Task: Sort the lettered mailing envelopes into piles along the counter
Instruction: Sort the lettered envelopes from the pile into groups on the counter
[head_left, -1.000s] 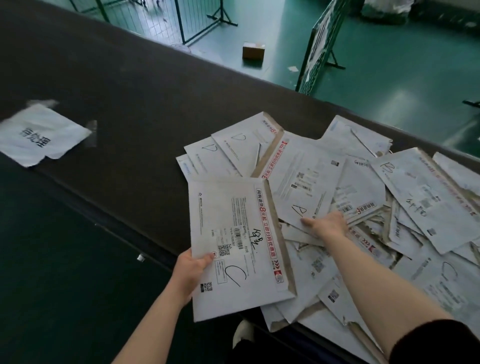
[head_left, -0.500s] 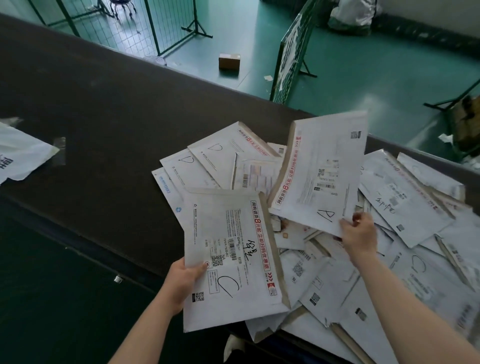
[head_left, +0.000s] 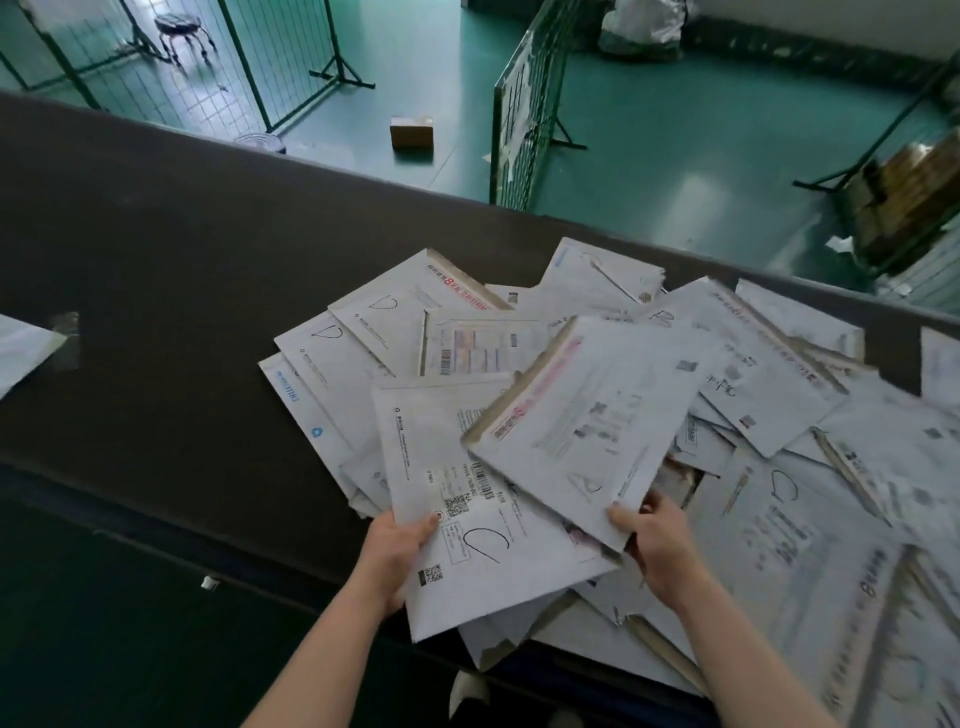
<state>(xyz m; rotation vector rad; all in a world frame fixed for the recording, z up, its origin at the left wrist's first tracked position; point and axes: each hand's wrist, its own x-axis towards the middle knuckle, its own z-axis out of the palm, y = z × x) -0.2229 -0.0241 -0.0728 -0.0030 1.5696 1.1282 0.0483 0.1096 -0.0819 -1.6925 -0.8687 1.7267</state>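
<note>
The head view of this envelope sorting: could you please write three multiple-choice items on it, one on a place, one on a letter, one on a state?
1. Where does the envelope marked A lie?
a) overlapping the envelope marked C
b) on the floor
c) beside the taped paper

2. Which letter marks the left hand's envelope?
a) B
b) C
c) D

3. What is the right hand doing?
a) resting open
b) pointing
c) gripping the A envelope's corner

Answers: a, its left part covers the C envelope; b, a large C is written beside the thumb; c, the thumb pinches the lower corner.
</note>
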